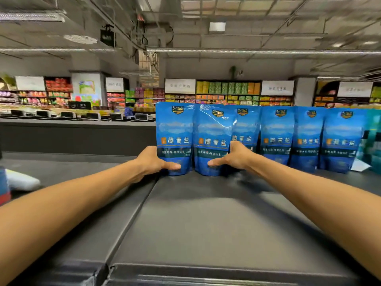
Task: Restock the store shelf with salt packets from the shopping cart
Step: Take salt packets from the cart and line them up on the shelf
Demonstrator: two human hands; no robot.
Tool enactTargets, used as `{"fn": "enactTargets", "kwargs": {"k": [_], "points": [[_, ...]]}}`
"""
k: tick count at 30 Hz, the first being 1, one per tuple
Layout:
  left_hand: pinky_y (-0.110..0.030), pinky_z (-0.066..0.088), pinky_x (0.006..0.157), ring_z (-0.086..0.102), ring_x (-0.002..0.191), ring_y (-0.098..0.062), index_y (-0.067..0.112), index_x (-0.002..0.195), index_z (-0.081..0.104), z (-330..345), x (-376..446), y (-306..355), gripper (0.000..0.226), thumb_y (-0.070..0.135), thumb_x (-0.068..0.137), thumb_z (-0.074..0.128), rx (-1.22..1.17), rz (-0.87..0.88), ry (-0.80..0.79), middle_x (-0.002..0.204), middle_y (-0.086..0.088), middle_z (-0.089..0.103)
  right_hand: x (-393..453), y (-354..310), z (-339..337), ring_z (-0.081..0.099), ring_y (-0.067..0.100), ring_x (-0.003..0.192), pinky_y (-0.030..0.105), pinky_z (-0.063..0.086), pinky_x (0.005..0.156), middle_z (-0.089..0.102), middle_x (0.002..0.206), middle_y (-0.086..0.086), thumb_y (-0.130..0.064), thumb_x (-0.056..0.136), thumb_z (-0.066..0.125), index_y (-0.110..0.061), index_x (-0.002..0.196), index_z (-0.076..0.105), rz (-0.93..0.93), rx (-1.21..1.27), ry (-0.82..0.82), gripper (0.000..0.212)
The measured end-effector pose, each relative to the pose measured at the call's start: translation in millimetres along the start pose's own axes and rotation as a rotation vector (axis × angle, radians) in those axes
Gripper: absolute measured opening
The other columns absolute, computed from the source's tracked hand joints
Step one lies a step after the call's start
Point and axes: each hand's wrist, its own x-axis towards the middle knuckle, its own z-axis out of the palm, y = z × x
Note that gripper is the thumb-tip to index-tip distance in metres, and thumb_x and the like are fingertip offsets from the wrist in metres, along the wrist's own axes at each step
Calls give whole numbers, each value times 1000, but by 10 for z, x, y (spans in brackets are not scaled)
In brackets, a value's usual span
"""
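Note:
Several blue salt packets stand upright in a row along the back of the dark shelf top (206, 213). My left hand (153, 161) grips the leftmost packet (174, 131) at its lower left, thumb across the front. My right hand (233, 156) grips the second packet (212, 135) from its right side, thumb on its lower front; this packet leans slightly. More packets (277, 135) continue to the right, upright and touching each other. The shopping cart is out of view.
A seam (132, 215) divides the shelf top into two panels. A white pack (20, 179) and a blue-red item (4, 184) lie at the far left. Teal packets (373, 139) stand at the right end. Checkout counters and store shelves fill the background.

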Motion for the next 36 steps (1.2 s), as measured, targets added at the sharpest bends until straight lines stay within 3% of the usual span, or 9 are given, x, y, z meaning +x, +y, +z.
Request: {"fn": "enactTargets", "kwargs": {"k": [3,8,15,21,25,28,31,34,36], "points": [[-18,52,63,70,80,-8,25,99,73,-14,1,6,46,30,58,93,83,-7,42,89,11,75,7,-49,10,48,3,38,15,37,38,54,43,-13,-42,58,94,-17,72,53,58,-89,37,50],[-32,60,65,70,84,-21,24,101,69,40,43,37,45,27,63,92,120,-37,72,97,0,74,60,-62,61,68,12,49,22,50,43,74,81,8,-29,64,92,-12,95,46,148,-17,70,57],[-38,59,83,70,89,-22,17,108,68,71,70,65,53,32,63,91,192,-49,58,103,-2,73,54,-57,94,70,14,59,26,55,49,72,94,10,-36,67,89,-6,104,50,196,-55,111,61],[-30,58,82,70,83,-12,24,92,60,56,-20,113,53,38,54,94,241,-101,71,90,7,72,-72,-113,117,71,16,73,27,47,49,66,104,12,-41,70,88,-7,109,43,207,-86,42,69],[-41,52,95,62,107,-23,6,127,40,29,-139,173,91,45,61,90,305,-178,112,115,-5,62,-220,-171,40,73,23,82,31,48,52,62,102,9,-35,71,89,-11,96,43,227,-63,18,58],[-38,50,85,59,104,-23,10,121,41,49,-292,278,71,54,77,74,307,-114,279,114,-6,56,-380,-155,-39,69,27,72,31,49,49,54,86,7,-33,79,83,-13,83,42,254,-87,51,45],[-36,44,75,57,98,-23,12,106,47,106,-443,453,42,46,88,63,252,-19,408,105,-5,57,-585,-111,-186,58,20,56,26,44,45,49,74,4,-33,89,71,-13,78,45,224,-103,105,35],[-29,39,62,58,85,-18,17,96,53,286,-611,734,19,34,92,58,221,42,390,92,1,60,-914,-102,-410,66,19,56,23,43,40,55,69,5,-33,91,65,-10,73,50,168,-149,173,33],[-26,38,57,56,76,-13,18,94,53,494,-724,952,14,32,93,58,215,94,338,85,2,58,-1176,-92,-548,69,21,59,23,44,42,62,73,6,-29,91,65,-1,83,64,139,-78,206,30]]}}
